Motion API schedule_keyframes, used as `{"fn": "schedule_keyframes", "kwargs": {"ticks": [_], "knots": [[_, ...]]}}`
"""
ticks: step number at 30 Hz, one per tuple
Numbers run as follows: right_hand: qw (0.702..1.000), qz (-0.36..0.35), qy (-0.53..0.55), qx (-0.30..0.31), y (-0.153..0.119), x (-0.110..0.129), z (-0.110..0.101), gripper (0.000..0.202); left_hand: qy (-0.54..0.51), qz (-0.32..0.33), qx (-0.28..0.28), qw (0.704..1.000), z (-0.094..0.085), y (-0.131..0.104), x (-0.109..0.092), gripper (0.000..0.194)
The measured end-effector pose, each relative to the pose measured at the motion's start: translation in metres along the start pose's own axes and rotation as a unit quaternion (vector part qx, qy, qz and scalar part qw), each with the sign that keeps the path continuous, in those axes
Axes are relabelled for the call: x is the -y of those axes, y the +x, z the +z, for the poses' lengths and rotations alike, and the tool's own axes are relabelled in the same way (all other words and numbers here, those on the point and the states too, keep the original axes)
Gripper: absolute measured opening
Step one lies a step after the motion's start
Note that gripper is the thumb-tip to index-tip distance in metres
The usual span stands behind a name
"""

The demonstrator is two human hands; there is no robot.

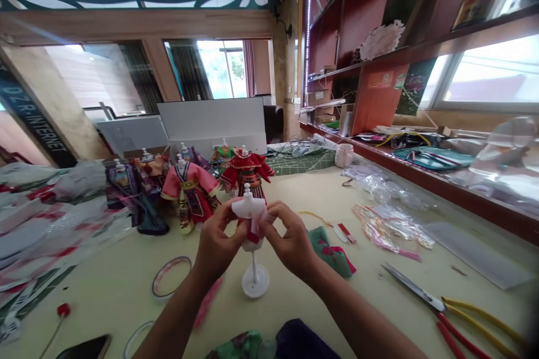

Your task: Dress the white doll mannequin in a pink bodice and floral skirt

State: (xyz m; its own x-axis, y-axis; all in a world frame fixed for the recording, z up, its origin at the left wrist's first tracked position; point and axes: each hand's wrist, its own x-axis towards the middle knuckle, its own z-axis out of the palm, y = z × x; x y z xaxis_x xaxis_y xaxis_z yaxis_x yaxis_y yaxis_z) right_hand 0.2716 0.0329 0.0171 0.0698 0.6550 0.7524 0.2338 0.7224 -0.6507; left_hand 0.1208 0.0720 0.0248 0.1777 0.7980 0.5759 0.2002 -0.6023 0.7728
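Mannequin (252, 245) stands well in from the table's far edge (295, 176); left hand (221, 234) and right hand (290, 235) grip its pale cloth (256, 224).

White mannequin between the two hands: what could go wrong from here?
The white mannequin has a thin post and small round base, so uneven pressure from the left hand or right hand may tip it. A forward bump might topple the red-robed figure behind it. Scissors lie off to the right; an outward sweep could catch their tips.
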Motion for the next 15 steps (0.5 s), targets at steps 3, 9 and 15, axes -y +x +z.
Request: {"fn": "schedule_keyframes", "kwargs": {"ticks": [3,9,15], "knots": [[1.0,0.007,-0.005,0.009,-0.0015,0.0006,-0.0001,0.011,0.016,0.015,-0.004,1.0,-0.0003,-0.0012,-0.0022,0.035],[0.999,-0.003,-0.027,0.029,-0.0034,0.0005,0.0007,0.011,0.071,0.043,-0.025,0.996,-0.0016,-0.0035,-0.0034,0.029],[0.998,-0.028,-0.048,0.044,-0.0042,0.0012,0.0016,0.01,0.081,0.041,-0.049,0.995,0.0006,-0.006,-0.0058,0.026]]}}
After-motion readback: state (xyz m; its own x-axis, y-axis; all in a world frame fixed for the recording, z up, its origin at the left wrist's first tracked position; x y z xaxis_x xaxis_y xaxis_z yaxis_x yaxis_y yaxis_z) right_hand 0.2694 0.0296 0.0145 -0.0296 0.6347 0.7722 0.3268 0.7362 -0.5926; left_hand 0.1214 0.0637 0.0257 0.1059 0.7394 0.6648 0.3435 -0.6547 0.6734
